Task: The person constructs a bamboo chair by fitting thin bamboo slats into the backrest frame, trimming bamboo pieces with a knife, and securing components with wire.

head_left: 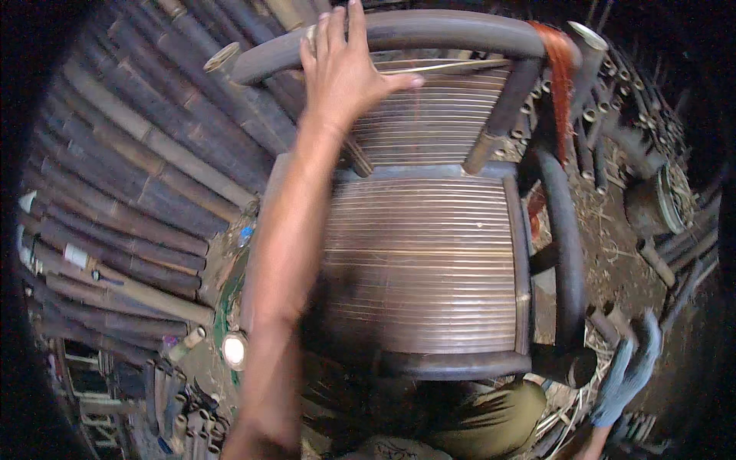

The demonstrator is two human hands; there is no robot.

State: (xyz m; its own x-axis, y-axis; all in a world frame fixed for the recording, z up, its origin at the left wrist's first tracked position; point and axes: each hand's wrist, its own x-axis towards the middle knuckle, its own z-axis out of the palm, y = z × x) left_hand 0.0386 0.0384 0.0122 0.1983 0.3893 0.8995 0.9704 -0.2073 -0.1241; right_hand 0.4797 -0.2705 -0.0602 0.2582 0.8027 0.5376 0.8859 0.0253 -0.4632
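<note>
A dark bamboo chair (429, 291) with a slatted seat stands before me. My left hand (341, 65) lies across its curved top rail (452, 32), fingers spread and thumb stretched to the right. A thin pale strip (452, 64) runs along the top of the slatted back, right of the thumb. Reddish-brown fibres (560, 77) hang over the rail's right end. At the lower right, my right hand (630, 364) is in a grey-blue glove, near short bamboo pieces (609, 326). It is blurred; its fingers cannot be made out.
Long dark bamboo poles (146, 146) lie side by side on the left. Cut bamboo pieces (192, 433) gather at the lower left. Beyond the chair's right armrest (566, 245) stands a round container (659, 201). More poles (625, 84) are heaped at the far right.
</note>
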